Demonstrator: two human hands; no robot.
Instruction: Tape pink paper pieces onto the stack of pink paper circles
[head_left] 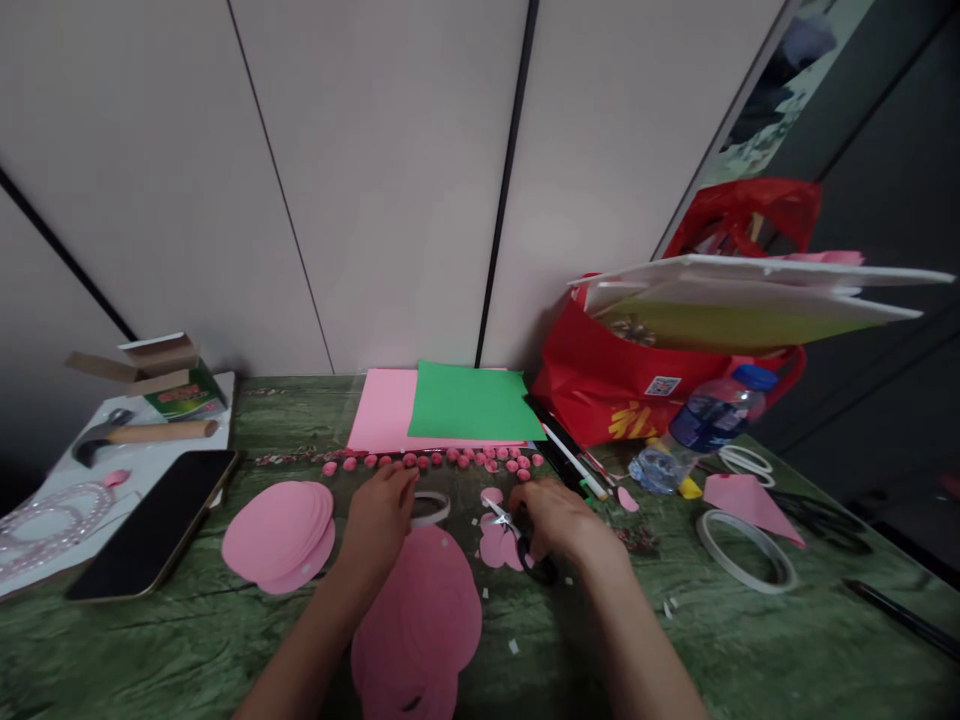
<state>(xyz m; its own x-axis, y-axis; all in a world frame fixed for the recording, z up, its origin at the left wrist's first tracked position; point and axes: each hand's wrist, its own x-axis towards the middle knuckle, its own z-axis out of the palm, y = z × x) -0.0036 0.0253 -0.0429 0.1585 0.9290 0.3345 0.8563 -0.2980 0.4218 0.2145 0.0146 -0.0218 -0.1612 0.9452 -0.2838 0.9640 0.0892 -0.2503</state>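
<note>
My left hand (379, 512) is closed, fingers bent, at the left side of a white tape roll (430, 510); its thumb is hidden. Under that wrist lies a stack of pink paper petals (424, 610), with another pink stack (274, 530) to the left. My right hand (559, 515) has its fingers curled over the dark handles of a pair of scissors (510, 522). The blades point away to the left, over small pink paper pieces (493, 545). Beyond both hands runs a row of little pink paper balls (465, 458).
Green paper (476, 402) and pink paper (381, 410) lie at the wall. A red bag (600, 370), water bottle (701, 430) and second tape roll (746, 550) stand right. Left are a phone (154, 525), hammer (150, 432), open box (176, 385) and bead strand (56, 525).
</note>
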